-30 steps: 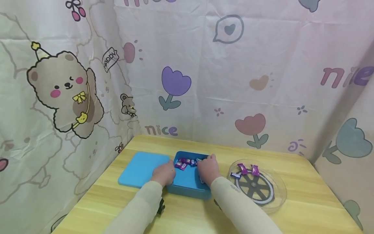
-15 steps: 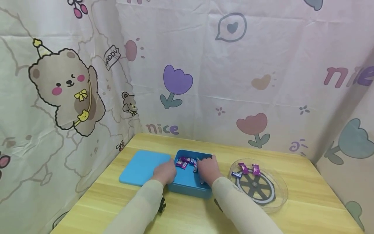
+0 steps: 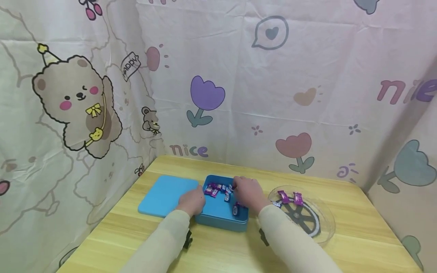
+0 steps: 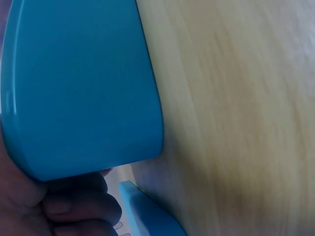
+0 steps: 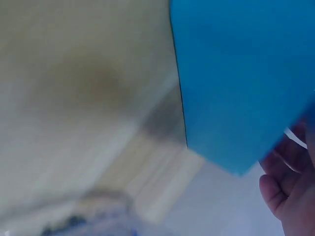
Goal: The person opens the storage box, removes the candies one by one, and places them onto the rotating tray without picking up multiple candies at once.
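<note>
The pale yellow wooden bench [image 3: 218, 250] carries everything, with a cartoon-printed cloth backdrop [image 3: 273, 94] hanging behind it. At about 9 o'clock from the bench's middle lies the flat blue rectangular lid [image 3: 164, 195]. Just beside it, at the centre, sits the open blue rectangular tin [image 3: 218, 220]. At 3 o'clock from the tin stands a round clear plastic plate [image 3: 322, 227] with a dark wheel pattern, holding a few purple-wrapped sweets [image 3: 288, 198]. The left hand [image 3: 192, 203] grips the tin's 9 o'clock wall, fingers curled round its outer side. The right hand [image 3: 247, 193] reaches into the tin from 3 o'clock, fingers bent down over the small purple and blue wrapped candies [image 3: 216, 188] lying along the tin's far end; whether it pinches one I cannot tell.
</note>
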`<state>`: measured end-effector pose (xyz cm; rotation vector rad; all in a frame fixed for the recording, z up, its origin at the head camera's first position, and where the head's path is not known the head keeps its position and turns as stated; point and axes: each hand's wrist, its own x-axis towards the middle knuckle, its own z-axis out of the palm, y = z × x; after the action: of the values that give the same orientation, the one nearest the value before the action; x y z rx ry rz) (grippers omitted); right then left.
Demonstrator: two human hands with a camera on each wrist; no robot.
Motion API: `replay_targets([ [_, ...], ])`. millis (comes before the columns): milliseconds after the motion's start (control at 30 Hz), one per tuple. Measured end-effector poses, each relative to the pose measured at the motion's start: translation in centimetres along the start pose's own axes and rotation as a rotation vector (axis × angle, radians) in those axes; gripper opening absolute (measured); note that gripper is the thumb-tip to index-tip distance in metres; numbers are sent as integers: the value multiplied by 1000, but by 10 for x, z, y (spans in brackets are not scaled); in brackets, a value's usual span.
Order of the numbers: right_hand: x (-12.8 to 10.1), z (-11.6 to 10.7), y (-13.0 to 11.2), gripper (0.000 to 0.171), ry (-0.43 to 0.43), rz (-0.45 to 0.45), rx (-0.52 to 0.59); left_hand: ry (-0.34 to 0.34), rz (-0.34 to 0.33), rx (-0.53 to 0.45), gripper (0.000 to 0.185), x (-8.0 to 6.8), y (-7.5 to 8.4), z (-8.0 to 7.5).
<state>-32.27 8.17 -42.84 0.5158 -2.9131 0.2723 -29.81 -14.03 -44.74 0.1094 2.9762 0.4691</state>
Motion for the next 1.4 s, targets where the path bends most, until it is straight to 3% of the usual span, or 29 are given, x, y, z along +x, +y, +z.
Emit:
replay_targets([
  [267, -1, -23, 33, 11, 53, 134, 90, 7, -1, -10, 54, 2, -9, 1],
  [500, -10, -39, 71, 12, 59, 153, 29, 16, -11, -12, 54, 5, -12, -1],
  [1067, -71, -61, 164, 8, -93, 431, 46, 14, -6, 3, 55, 4, -10, 1],
  [1167, -79, -59, 173, 4, -114, 450, 24, 13, -4, 3, 55, 3, -10, 2],
  [1400, -88, -55, 183, 18, -148, 458, -8, 4, 7, 20, 55, 3, -9, 4],
])
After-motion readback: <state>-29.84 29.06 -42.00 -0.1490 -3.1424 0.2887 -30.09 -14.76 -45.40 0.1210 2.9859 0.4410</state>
